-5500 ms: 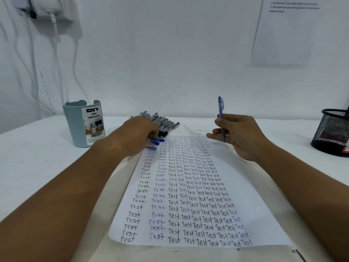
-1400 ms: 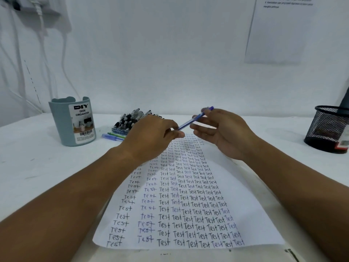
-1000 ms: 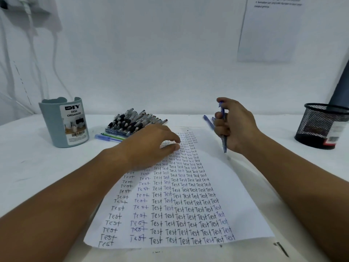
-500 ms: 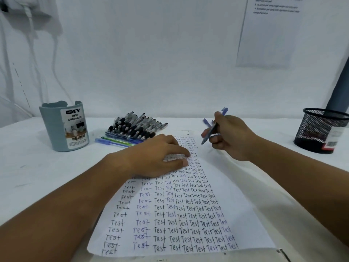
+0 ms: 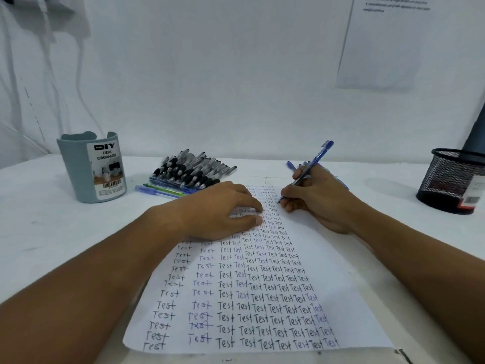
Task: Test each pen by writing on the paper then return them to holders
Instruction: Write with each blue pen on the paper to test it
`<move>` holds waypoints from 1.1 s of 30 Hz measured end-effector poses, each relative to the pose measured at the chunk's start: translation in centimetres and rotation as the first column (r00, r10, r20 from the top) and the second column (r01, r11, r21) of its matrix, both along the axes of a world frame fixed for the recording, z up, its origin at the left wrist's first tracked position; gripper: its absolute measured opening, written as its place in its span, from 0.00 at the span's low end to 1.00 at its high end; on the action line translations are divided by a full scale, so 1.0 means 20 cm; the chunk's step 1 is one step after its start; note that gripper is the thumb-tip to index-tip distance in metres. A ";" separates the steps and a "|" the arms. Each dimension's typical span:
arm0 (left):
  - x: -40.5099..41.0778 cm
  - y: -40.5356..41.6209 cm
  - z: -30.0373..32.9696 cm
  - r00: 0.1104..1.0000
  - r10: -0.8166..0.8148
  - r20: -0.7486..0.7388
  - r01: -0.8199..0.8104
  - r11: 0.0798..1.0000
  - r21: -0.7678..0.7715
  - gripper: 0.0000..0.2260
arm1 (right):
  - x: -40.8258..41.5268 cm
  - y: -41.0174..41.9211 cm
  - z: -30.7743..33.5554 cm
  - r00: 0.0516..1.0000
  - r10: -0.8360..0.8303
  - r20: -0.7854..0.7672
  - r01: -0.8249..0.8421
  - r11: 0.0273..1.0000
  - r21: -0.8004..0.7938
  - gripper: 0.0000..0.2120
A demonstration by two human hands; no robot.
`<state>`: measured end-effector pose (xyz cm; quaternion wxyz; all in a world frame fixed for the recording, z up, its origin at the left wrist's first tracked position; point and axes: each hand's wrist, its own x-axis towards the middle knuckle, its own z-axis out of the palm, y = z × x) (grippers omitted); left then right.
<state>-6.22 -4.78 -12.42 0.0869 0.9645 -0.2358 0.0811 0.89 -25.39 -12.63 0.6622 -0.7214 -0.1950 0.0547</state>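
Note:
A white sheet of paper (image 5: 328, 271) filled with columns of the word "Test" lies in front of me. My right hand (image 5: 319, 199) grips a blue pen (image 5: 312, 165) in a writing hold, its tip down on the paper near the top of the right-most column. My left hand (image 5: 220, 211) rests flat on the upper part of the sheet, fingers straight. A pile of black-grip pens (image 5: 191, 170) lies behind the left hand, with a few blue and green pens (image 5: 157, 190) beside it. A grey-blue desk organizer (image 5: 78, 174) stands at the left and a black mesh holder (image 5: 451, 179) at the right.
Another blue pen or cap (image 5: 291, 165) lies on the table just behind my right hand. A printed sheet (image 5: 380, 43) hangs on the white wall, and cables (image 5: 78, 82) run down it at the left. A dark post (image 5: 476, 135) rises behind the mesh holder.
My right hand turned the blue pen from a raised hold to a writing grip and lowered its tip to the paper. My left hand settled flat on the sheet.

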 end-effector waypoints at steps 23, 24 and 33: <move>-0.01 0.00 0.00 1.000 0.010 0.002 -0.010 1.000 0.017 0.19 | 0.01 -0.01 -0.02 1.000 0.010 0.005 -0.010 1.000 0.009 0.14; -0.01 0.00 0.00 1.000 0.010 0.001 -0.010 1.000 0.017 0.19 | 0.01 -0.01 -0.03 1.000 0.003 0.023 -0.003 1.000 -0.012 0.14; -0.02 0.00 0.01 1.000 0.016 -0.012 -0.016 1.000 0.011 0.19 | 0.00 -0.01 -0.02 0.997 -0.024 0.067 0.029 0.997 -0.072 0.13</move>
